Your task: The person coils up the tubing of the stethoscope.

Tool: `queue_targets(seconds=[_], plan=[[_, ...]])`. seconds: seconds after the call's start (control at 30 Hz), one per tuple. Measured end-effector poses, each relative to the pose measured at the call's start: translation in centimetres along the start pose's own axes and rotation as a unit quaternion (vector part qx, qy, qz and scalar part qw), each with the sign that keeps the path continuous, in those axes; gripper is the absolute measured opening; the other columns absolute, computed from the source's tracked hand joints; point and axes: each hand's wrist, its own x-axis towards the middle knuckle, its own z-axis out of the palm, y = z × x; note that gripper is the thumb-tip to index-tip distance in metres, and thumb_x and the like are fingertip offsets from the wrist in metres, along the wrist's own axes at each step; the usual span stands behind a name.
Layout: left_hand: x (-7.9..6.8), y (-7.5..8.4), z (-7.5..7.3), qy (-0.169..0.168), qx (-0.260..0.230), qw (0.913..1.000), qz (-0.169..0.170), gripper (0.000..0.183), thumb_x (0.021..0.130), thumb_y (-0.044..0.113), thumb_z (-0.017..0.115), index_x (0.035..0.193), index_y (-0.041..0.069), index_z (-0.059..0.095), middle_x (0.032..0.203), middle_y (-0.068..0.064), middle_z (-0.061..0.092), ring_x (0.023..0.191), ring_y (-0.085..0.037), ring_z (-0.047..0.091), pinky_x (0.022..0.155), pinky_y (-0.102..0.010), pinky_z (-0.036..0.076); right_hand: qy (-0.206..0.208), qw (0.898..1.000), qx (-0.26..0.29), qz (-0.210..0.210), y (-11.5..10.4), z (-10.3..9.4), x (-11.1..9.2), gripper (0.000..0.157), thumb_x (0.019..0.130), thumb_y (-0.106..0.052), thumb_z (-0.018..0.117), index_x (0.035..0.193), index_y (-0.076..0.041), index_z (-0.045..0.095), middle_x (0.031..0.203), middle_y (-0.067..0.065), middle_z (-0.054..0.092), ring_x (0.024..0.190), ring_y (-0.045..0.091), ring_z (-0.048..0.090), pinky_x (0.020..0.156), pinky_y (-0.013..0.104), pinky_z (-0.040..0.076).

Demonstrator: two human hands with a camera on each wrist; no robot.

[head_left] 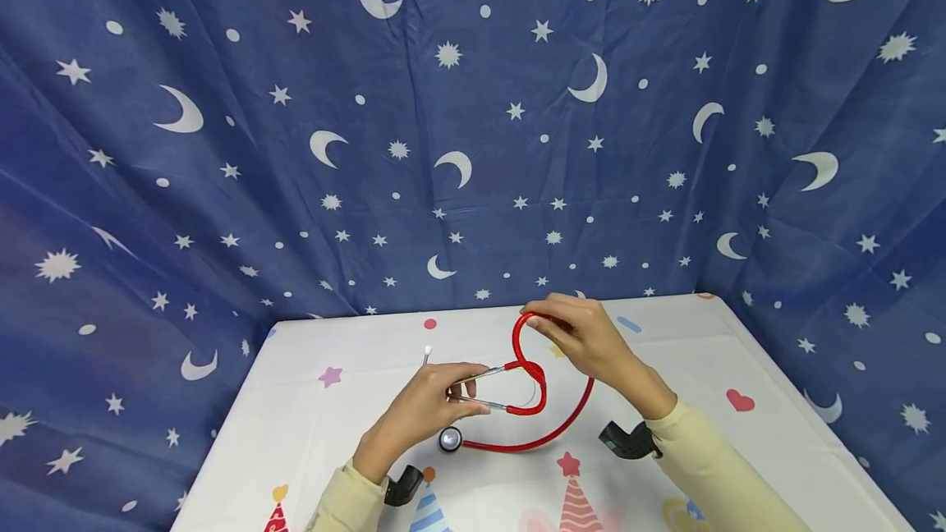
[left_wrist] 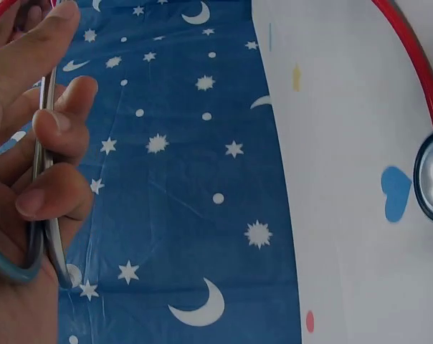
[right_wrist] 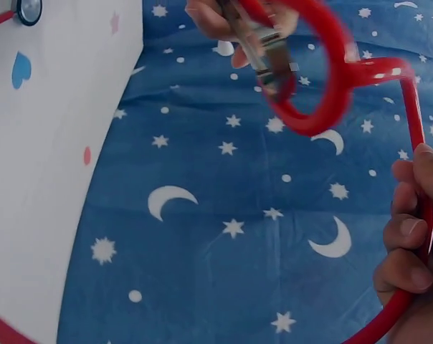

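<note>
A stethoscope with red tubing [head_left: 544, 438] is held up between both hands over the table. My left hand [head_left: 432, 396] grips its metal ear tubes [left_wrist: 46, 143], fingers curled round them; one white ear tip [head_left: 428, 350] pokes out behind the hand. My right hand [head_left: 580, 333] holds the red tube higher up and to the right, and the right wrist view shows its fingers [right_wrist: 406, 233] wrapped round the tube. Between the hands the tubing bends in a loop near the fork. The round chest piece [head_left: 450, 439] lies on the table just below the left hand.
A white tablecloth [head_left: 296, 401] printed with party hats, stars and hearts covers the table. Behind and at both sides hangs a blue curtain [head_left: 473, 146] with moons and stars. Each wrist wears a black camera mount [head_left: 626, 440].
</note>
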Motion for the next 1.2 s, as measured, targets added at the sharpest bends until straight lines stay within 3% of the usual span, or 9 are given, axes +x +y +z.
queue_targets(seconds=[0.17, 0.47, 0.63, 0.73, 0.83, 0.93, 1.0, 1.1, 1.2], plan=[[0.2, 0.6, 0.1, 0.005, -0.008, 0.9999, 0.013, 0.035, 0.079, 0.03, 0.081, 0.109, 0.018, 0.069, 0.077, 0.014, 0.061, 0.063, 0.003, 0.051, 0.058, -0.015, 0.048, -0.042, 0.998, 0.018, 0.039, 0.6, 1.3, 0.2, 0.016, 0.089, -0.012, 0.071, 0.104, -0.012, 0.074, 0.072, -0.008, 0.058, 0.058, 0.0, 0.04, 0.051, 0.018, 0.039], [0.1, 1.4, 0.2, 0.024, -0.004, 0.9988, 0.043, 0.038, 0.08, 0.034, 0.078, 0.111, 0.015, 0.069, 0.077, 0.013, 0.06, 0.063, 0.004, 0.049, 0.056, -0.012, 0.045, -0.096, 0.989, 0.051, 0.102, 1.5, 2.9, -0.6, 0.016, 0.091, -0.019, 0.07, 0.105, -0.014, 0.075, 0.075, -0.008, 0.064, 0.056, 0.001, 0.041, 0.053, 0.019, 0.041], [0.1, 1.5, 0.1, 0.043, 0.005, 0.9975, 0.057, 0.041, 0.08, 0.032, 0.08, 0.113, 0.012, 0.068, 0.077, 0.01, 0.061, 0.064, 0.004, 0.048, 0.057, -0.011, 0.045, -0.132, 0.98, 0.059, 0.137, 1.7, 3.6, -0.9, 0.025, 0.092, -0.03, 0.068, 0.108, -0.013, 0.076, 0.084, -0.005, 0.072, 0.064, 0.001, 0.054, 0.06, 0.018, 0.051], [0.1, 1.6, 0.1, 0.07, 0.018, 0.995, 0.068, 0.043, 0.078, 0.029, 0.081, 0.114, 0.01, 0.068, 0.077, 0.008, 0.062, 0.063, 0.003, 0.049, 0.057, -0.01, 0.044, -0.145, 0.977, 0.064, 0.141, 1.8, 3.9, -1.3, 0.023, 0.092, -0.025, 0.068, 0.109, -0.01, 0.075, 0.093, 0.001, 0.076, 0.074, 0.006, 0.065, 0.068, 0.02, 0.056], [0.2, 1.8, 0.2, 0.102, 0.024, 0.9919, 0.072, 0.045, 0.076, 0.027, 0.083, 0.115, 0.008, 0.069, 0.076, 0.007, 0.062, 0.062, 0.003, 0.048, 0.057, -0.009, 0.044, -0.149, 0.977, 0.057, 0.142, 1.8, 4.1, -1.9, 0.019, 0.091, -0.01, 0.068, 0.109, -0.009, 0.075, 0.098, 0.005, 0.076, 0.082, 0.013, 0.07, 0.071, 0.021, 0.056], [0.2, 1.8, 0.2, 0.121, 0.014, 0.9899, 0.072, 0.045, 0.077, 0.024, 0.083, 0.116, 0.006, 0.068, 0.077, 0.005, 0.062, 0.063, 0.003, 0.049, 0.057, -0.01, 0.045, -0.142, 0.976, 0.054, 0.154, 1.8, 4.2, -2.3, 0.021, 0.088, 0.001, 0.067, 0.105, -0.007, 0.076, 0.093, 0.005, 0.076, 0.073, 0.011, 0.065, 0.065, 0.021, 0.054], [0.2, 1.8, 0.3, 0.123, -0.001, 0.9902, 0.068, 0.045, 0.078, 0.021, 0.082, 0.117, 0.006, 0.067, 0.079, 0.005, 0.062, 0.064, 0.003, 0.05, 0.059, -0.011, 0.048, -0.135, 0.974, 0.06, 0.169, 1.7, 4.2, -2.6, 0.016, 0.088, 0.0, 0.068, 0.099, -0.008, 0.077, 0.083, 0.002, 0.074, 0.063, 0.007, 0.056, 0.057, 0.02, 0.05], [0.1, 1.9, 0.5, 0.118, -0.017, 0.9913, 0.056, 0.043, 0.081, 0.017, 0.08, 0.12, 0.006, 0.066, 0.081, 0.004, 0.062, 0.067, 0.002, 0.053, 0.061, -0.015, 0.05, -0.124, 0.973, 0.07, 0.182, 1.6, 4.4, -3.1, 0.006, 0.09, -0.013, 0.071, 0.085, -0.011, 0.074, 0.065, -0.004, 0.063, 0.054, 0.003, 0.042, 0.05, 0.019, 0.043], [-0.1, 1.7, 0.7, 0.118, -0.019, 0.9919, 0.041, 0.042, 0.082, 0.016, 0.079, 0.12, 0.005, 0.065, 0.082, 0.004, 0.063, 0.068, 0.001, 0.054, 0.06, -0.016, 0.051, -0.121, 0.971, 0.068, 0.195, 1.3, 4.8, -4.0, 0.019, 0.092, -0.028, 0.069, 0.078, -0.015, 0.071, 0.058, -0.008, 0.052, 0.052, 0.002, 0.038, 0.048, 0.019, 0.038]])
